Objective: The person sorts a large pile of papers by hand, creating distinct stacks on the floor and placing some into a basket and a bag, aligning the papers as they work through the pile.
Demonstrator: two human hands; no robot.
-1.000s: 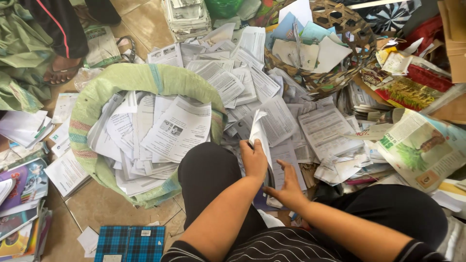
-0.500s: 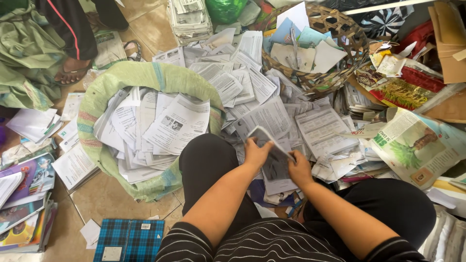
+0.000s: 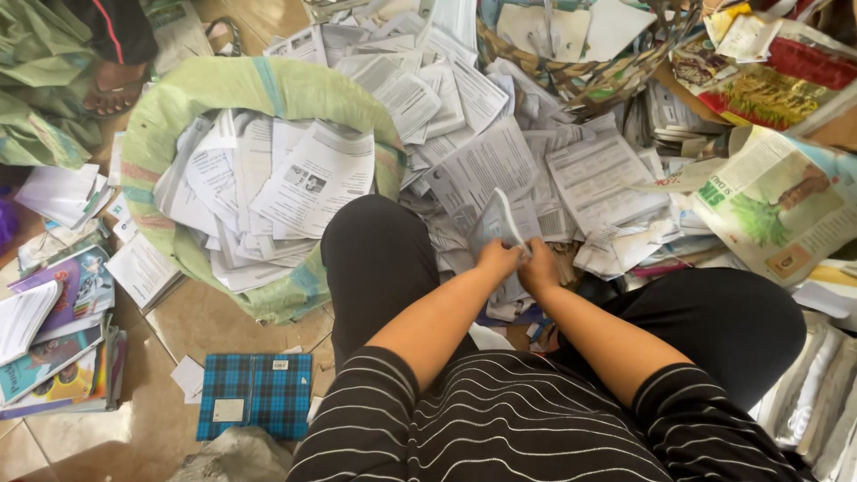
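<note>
My left hand point(image 3: 496, 260) and my right hand point(image 3: 539, 265) sit close together between my knees, both pinching a thin booklet of printed pages point(image 3: 495, 223) that stands tilted up from them. Below and around it spreads a heap of loose printed sheets point(image 3: 500, 161). A green woven sack point(image 3: 232, 89) full of printed papers point(image 3: 295, 178) stands to the left of my left knee.
A woven basket point(image 3: 571, 71) with papers sits at the back. A colourful newspaper page point(image 3: 786, 205) lies at the right. A blue checked notebook point(image 3: 254, 393) and stacked picture books point(image 3: 54, 330) lie on the floor at the left. Another person's sandalled foot point(image 3: 112, 89) shows at top left.
My hands have drawn together and lowered the booklet from a raised, upright hold to a grip with both hands close to my knees. The view has shifted slightly.
</note>
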